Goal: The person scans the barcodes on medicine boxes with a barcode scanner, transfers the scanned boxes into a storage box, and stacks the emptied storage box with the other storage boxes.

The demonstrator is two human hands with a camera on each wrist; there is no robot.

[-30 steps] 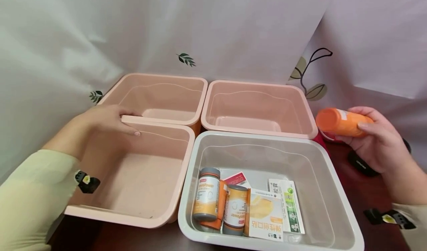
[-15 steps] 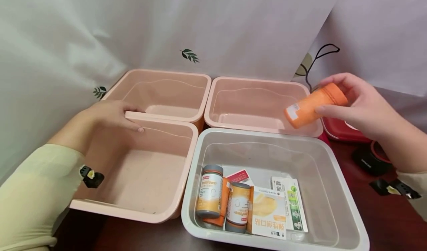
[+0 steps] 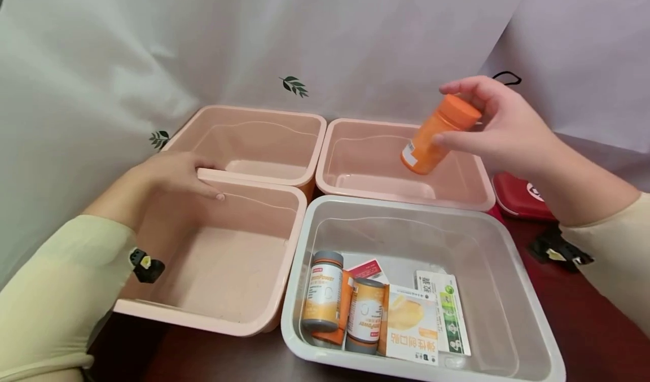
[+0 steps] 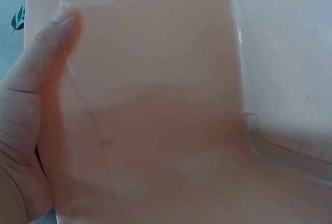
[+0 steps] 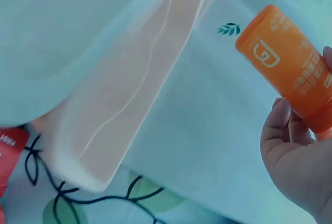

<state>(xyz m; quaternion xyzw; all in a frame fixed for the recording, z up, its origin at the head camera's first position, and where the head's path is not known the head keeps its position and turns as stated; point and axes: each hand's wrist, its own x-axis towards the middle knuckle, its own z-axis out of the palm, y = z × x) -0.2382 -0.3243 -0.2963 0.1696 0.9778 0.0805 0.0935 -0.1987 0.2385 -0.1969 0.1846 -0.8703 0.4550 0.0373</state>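
Observation:
My right hand [image 3: 508, 128] holds an orange pill bottle [image 3: 435, 136] tilted, lid up, above the back right pink bin [image 3: 363, 156]. In the right wrist view, white print shows on the orange bottle [image 5: 285, 55], pinched by thumb and fingers. My left hand [image 3: 175, 170] grips the far rim of the front left pink bin [image 3: 223, 275]. Its thumb lies along the inner wall of that bin in the left wrist view, where the hand [image 4: 26, 110] is partly cut off; the other fingers are hidden behind the rim.
A pale grey bin [image 3: 533, 297] at front right holds two yellow bottles, including an upright-looking one [image 3: 323, 292], a plaster box [image 3: 411, 325], a green-and-white box [image 3: 449, 320] and other packs. Another pink bin [image 3: 264, 134] stands at back left. A red case [image 3: 520, 196] lies at right.
My right hand has carried the orange bottle from the right side leftward and up, over the back right pink bin, turning it lid up. My left hand keeps its place on the rim.

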